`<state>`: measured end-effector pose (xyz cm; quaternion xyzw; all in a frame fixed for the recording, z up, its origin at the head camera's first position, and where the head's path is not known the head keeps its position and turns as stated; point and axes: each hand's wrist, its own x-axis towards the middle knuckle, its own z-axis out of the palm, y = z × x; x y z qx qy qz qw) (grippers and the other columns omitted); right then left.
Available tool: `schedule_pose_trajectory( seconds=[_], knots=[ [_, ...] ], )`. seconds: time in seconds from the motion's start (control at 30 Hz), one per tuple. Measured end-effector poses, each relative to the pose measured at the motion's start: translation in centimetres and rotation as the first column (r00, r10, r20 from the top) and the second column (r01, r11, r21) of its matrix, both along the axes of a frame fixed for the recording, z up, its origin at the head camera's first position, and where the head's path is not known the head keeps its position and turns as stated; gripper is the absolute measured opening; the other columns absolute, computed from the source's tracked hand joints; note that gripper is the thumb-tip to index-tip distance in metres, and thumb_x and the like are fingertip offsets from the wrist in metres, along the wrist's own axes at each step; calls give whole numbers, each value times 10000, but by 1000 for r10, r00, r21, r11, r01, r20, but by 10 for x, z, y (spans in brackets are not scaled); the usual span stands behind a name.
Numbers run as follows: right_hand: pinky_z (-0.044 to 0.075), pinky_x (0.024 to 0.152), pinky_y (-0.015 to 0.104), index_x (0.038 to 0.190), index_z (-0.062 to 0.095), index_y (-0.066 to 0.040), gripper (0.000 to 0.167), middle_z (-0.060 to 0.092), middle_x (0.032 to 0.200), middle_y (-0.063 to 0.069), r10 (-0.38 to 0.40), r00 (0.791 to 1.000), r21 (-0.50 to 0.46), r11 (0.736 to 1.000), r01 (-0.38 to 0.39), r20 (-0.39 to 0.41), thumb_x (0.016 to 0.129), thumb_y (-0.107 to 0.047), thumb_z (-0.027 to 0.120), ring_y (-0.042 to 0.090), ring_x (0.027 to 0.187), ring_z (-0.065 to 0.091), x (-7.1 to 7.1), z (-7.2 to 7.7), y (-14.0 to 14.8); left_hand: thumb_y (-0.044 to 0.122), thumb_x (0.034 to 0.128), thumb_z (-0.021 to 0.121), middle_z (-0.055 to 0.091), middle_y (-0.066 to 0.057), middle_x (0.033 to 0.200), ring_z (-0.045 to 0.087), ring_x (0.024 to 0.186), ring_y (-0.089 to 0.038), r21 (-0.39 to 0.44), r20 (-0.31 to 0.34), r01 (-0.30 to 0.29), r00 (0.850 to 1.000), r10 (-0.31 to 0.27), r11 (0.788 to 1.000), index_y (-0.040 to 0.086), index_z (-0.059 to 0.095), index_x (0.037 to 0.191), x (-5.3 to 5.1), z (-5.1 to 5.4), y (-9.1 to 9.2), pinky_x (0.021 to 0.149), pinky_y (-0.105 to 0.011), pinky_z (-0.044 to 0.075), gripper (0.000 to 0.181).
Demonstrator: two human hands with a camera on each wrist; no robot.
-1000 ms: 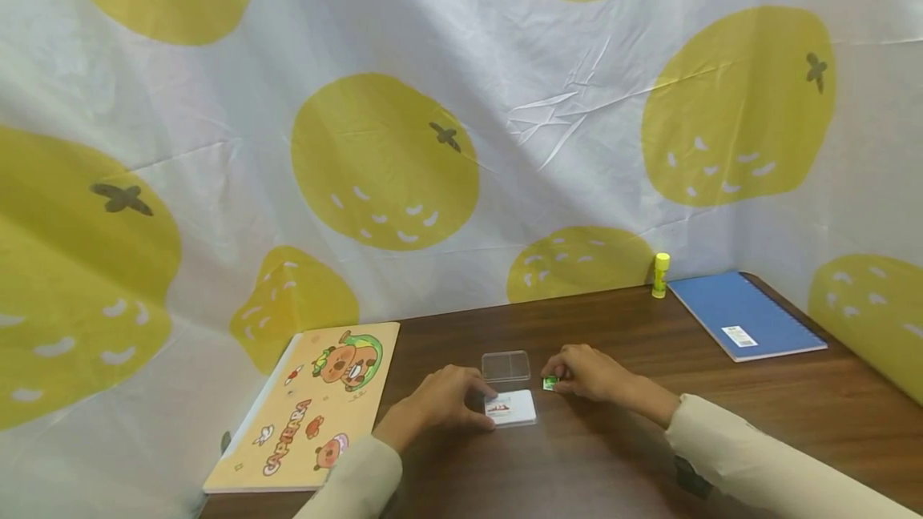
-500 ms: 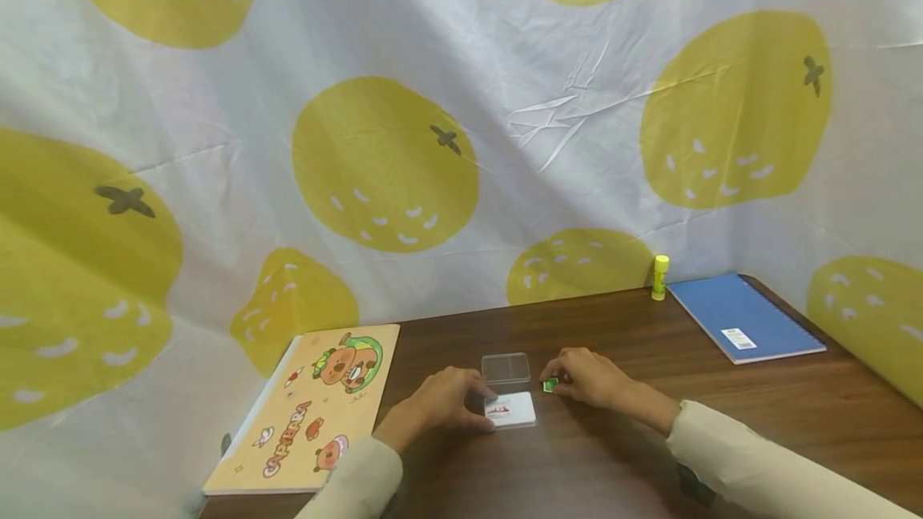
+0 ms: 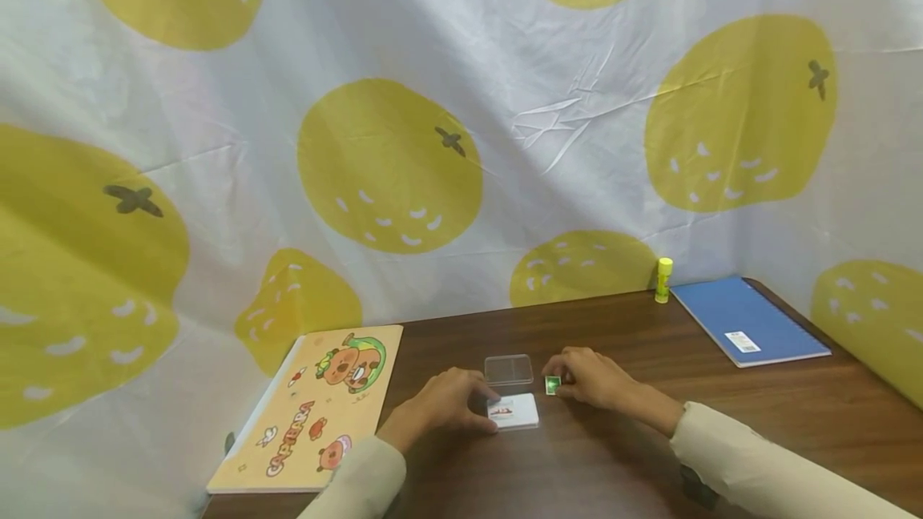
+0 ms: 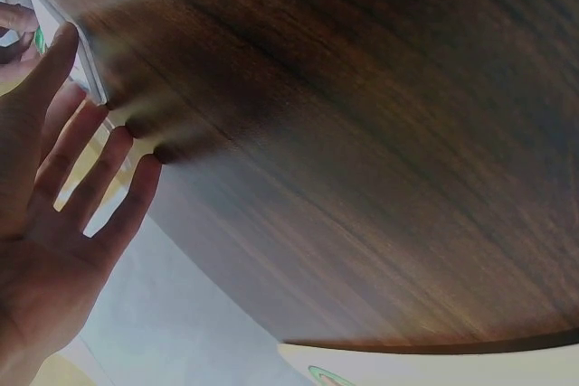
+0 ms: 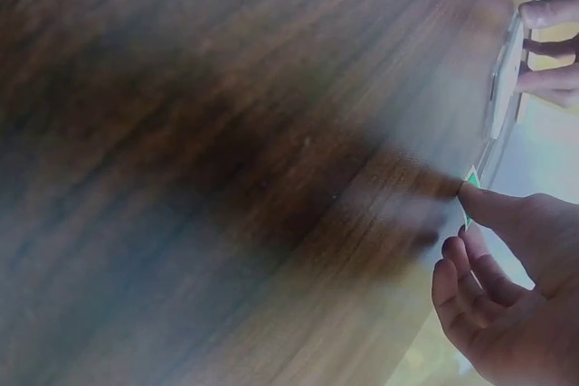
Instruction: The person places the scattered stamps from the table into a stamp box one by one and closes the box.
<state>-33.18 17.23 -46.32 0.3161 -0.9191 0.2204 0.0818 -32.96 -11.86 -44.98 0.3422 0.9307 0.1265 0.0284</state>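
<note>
A shallow clear plastic box (image 3: 530, 426) holding a white card stack (image 3: 524, 409) lies on the wooden table; a small red-and-white picture shows at the stack's left end. My left hand (image 3: 450, 400) grips that left end between thumb and fingers, as the left wrist view confirms with the thumb (image 4: 61, 42) along the box edge. Just behind the box lies its clear lid (image 3: 508, 369). My right hand (image 3: 594, 376) pinches a small green stamp (image 3: 552, 384) with a white border, between thumb and index finger, to the right of the box. In the right wrist view the stamp (image 5: 471, 182) is tilted, partly hidden.
A cream capybara notebook (image 3: 310, 415) lies at the left. Toward the back right are a blue spiral notebook (image 3: 750, 319) and an upright yellow glue stick (image 3: 663, 280). A white curtain (image 3: 562, 166) with yellow fruit prints stands behind the dark table (image 3: 577, 463).
The stamp in my right hand has turned, tilting at half a second ago and now facing the head camera more fully. My left hand keeps its place on the box; the view shifts slightly.
</note>
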Motion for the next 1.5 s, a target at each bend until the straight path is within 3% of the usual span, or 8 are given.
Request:
schedule_pose_trajectory(
  seconds=[0.3,0.53,0.8,1.07,1.5],
  knots=[
    [550,671,292,1035,784,-126,225,686,873,-37,-3,1000,-14,1000,4,6,829,-78,863,147,802,663,-2,-2,1,478,792,887,716,75,1183,663,1125,-156,-21,-10,-6,1000,6,1000,282,809,1175,0,-1,2,942,-413,554,438],
    [562,674,252,1025,767,-38,246,713,848,25,57,998,-105,993,-53,39,803,36,843,191,785,699,-3,-1,1,484,790,886,715,66,1215,660,1159,-175,-32,-20,-11,1000,10,999,289,808,1176,0,0,2,947,-436,554,439],
    [557,654,231,1000,775,-22,263,704,857,56,24,996,-158,987,-12,80,770,92,833,192,769,693,-2,-1,-1,466,789,893,719,57,1215,662,1158,-171,-18,-12,-6,1000,6,1000,278,810,1173,2,2,3,954,-422,552,435],
    [559,647,240,989,797,-46,218,729,875,48,21,998,-182,983,-11,52,811,79,801,151,761,691,-2,0,-2,470,788,892,718,41,1241,663,1174,-186,-25,-18,-10,1000,9,1000,281,809,1174,1,3,2,954,-433,554,437],
    [583,680,228,1031,783,-16,173,772,981,109,94,988,-262,963,-60,122,871,50,774,242,813,758,1,6,-5,466,784,898,719,37,1253,660,1182,-184,-15,-7,-15,1000,15,1000,270,814,1165,1,2,1,964,-444,550,437]
  ],
)
